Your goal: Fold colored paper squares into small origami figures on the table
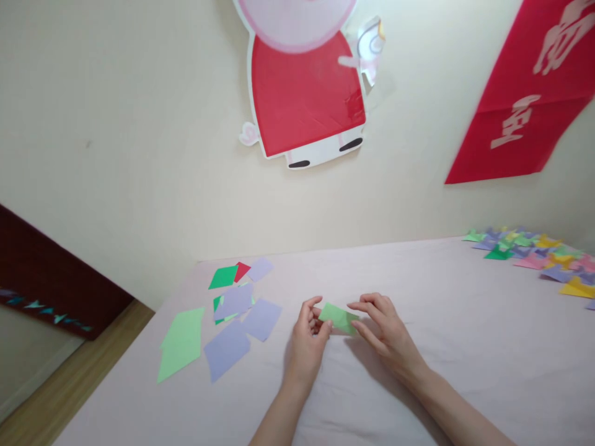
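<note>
Our left hand [309,331] pinches the green paper [341,318] above the pale cloth [362,409]; its long axis runs left-right, dipping rightward. Our right hand [388,328] spreads thumb and forefinger by its right end.

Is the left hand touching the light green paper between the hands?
Touching. The head view shows the left hand holding the light green paper, thumb over one edge.
</note>
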A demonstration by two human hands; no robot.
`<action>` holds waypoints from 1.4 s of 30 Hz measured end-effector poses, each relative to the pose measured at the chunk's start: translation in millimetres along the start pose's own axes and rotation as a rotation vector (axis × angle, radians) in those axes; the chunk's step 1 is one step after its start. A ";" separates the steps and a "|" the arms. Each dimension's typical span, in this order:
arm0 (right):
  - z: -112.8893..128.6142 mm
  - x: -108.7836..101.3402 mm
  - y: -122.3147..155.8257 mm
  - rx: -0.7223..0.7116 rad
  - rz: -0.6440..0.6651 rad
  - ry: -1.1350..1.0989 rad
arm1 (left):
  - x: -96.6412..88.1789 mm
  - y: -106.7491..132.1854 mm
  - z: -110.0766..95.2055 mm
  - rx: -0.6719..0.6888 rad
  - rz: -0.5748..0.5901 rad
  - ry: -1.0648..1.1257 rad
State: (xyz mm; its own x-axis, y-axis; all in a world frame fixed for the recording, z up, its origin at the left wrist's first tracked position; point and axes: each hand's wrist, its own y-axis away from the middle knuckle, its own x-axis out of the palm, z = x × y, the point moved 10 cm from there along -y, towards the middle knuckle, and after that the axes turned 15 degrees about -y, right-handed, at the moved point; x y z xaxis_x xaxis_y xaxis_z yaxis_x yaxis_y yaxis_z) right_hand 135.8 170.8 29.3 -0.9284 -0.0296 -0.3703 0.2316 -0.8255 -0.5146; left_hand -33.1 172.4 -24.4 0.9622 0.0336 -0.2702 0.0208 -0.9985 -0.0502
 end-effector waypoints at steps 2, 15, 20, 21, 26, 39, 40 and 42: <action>3.1 5.8 2.0 -0.022 0.032 0.009 | 1.2 0.2 1.8 -0.002 0.005 -0.003; 9.2 17.5 4.0 -0.053 0.077 -0.018 | 1.9 0.0 12.3 -0.047 -0.009 -0.022; 4.0 18.5 5.2 0.030 0.049 -0.122 | 6.7 3.9 2.7 -0.024 0.033 -0.020; 0.1 18.3 6.0 0.065 0.033 -0.155 | 9.2 5.0 -0.7 -0.011 0.059 0.002; -26.9 25.7 11.9 0.315 -0.015 -0.575 | 12.3 7.9 -16.7 0.113 0.129 0.014; -24.6 17.4 7.7 0.284 -0.039 -0.581 | 15.2 4.0 -5.6 -0.075 0.128 0.379; -21.7 15.3 6.4 0.256 -0.042 -0.535 | 13.7 3.7 -4.0 -0.085 0.114 0.390; -15.8 12.0 3.8 0.202 -0.043 -0.465 | 12.8 3.7 -1.5 -0.106 0.106 0.413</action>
State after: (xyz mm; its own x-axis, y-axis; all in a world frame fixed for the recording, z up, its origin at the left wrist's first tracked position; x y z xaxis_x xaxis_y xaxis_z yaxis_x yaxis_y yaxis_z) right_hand 130.1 176.3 10.7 -0.9776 -0.2029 0.0552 0.1720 -0.9227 -0.3449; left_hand -20.3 169.1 -26.6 0.9879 -0.0677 0.1395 -0.0769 -0.9951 0.0619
